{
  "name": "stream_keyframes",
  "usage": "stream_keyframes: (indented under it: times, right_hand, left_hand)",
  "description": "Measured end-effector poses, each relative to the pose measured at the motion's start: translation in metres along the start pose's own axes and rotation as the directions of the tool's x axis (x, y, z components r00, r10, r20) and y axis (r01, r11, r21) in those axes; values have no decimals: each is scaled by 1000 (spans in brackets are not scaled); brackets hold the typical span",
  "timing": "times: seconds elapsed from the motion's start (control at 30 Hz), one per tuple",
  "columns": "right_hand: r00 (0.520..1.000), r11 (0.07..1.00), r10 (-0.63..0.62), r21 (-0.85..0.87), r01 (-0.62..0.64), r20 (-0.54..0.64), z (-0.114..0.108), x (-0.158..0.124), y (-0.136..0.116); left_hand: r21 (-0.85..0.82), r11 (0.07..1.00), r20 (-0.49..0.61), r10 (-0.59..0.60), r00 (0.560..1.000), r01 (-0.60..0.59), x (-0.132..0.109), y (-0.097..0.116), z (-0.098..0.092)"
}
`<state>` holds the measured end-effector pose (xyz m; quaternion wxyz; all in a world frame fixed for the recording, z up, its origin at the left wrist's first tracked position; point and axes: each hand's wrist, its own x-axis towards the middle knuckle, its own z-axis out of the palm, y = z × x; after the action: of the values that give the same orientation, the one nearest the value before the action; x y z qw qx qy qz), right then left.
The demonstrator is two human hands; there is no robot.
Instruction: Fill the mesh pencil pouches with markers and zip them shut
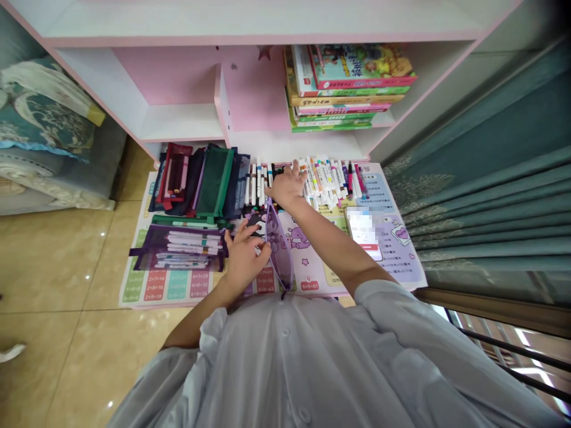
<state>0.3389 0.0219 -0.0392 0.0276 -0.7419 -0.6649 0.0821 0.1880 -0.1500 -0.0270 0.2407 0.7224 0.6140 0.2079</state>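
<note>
A light purple mesh pouch [279,249] lies lengthwise at the desk's middle, its top edge near both hands. My left hand [246,254] is at the pouch's left edge, thumb and a finger pinched on it, other fingers spread. Farther forward, my right hand [288,185] reaches over the row of markers, fingers apart; whether its fingertips touch a marker is unclear. White markers [323,181] lie in a pile right of that hand, and more markers [255,184] stand in line to its left. A filled dark purple pouch [190,248] rests left of my left hand.
Red [177,178] and green [215,181] mesh pouches lie at the desk's back left. A phone [364,233] is on the right of the printed desk mat [312,279]. Stacked books [352,89] fill part of the shelf [267,40] above. A curtain [491,172] hangs at right.
</note>
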Motion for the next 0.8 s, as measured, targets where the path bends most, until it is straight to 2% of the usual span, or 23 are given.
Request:
stream_keyframes:
  times: [0.27,0.4,0.5,0.6,0.7,0.8]
  right_hand:
    - [996,999,6,-42,-2,86,-10,1,-6]
    - [998,998,-48,38,47,32,-16,-8,3]
    - [995,985,-33,166,48,-91,-27,-31,15]
    - [980,951,-6,301,67,-199,-41,-65,29]
    - [963,906,-22,401,133,-269,-49,-102,41]
    - [944,867,-85,443,228,-319,-47,-137,49]
  left_hand:
    - [-2,1000,-21,-8,1000,8,-2,0,1]
    - [2,1000,-21,-10,1000,10,-2,1,1]
    - [0,1000,-12,-17,1000,17,-1,2,0]
    - [1,1000,-2,-23,1000,23,1,3,0]
    - [8,1000,4,-25,1000,25,2,4,0]
    - [8,1000,11,-22,1000,22,3,5,1]
